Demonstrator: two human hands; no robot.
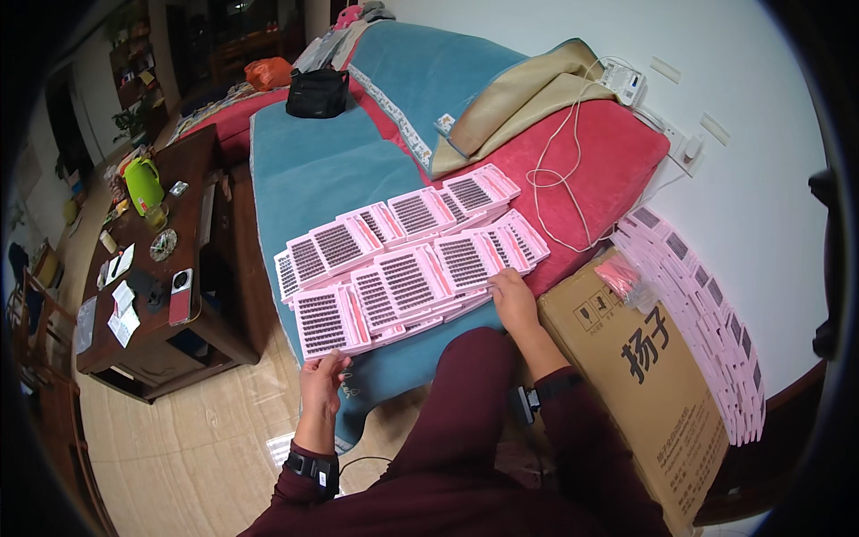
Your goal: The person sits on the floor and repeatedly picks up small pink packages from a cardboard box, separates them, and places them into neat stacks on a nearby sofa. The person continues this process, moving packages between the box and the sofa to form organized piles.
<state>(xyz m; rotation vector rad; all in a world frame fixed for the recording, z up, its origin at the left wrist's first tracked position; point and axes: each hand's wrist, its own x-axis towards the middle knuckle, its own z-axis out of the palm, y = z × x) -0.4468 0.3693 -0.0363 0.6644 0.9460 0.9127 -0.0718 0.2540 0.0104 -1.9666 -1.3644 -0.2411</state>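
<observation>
Pink trays of black false-eyelash clusters (406, 285), each with a red-and-pink strip along one side, lie overlapped in two rows on the teal sofa cover (322, 161). My left hand (322, 382) pinches the near edge of the front-left eyelash tray (327, 327), thumb on top. At the right part of the front row, my right hand (513, 303) has its fingertips on the near corner of another eyelash tray (463, 260); its lower fingers are partly hidden. Trays underneath are mostly covered by those on top.
On my right stands a cardboard box (644, 382) bearing writing, with a pink plastic packet (617, 276) and long stacked rows of pink trays (698, 322) by the wall. A white cable (560, 178) loops over the red sofa. Left is a dark wooden table (208, 268) with a green jug (143, 184).
</observation>
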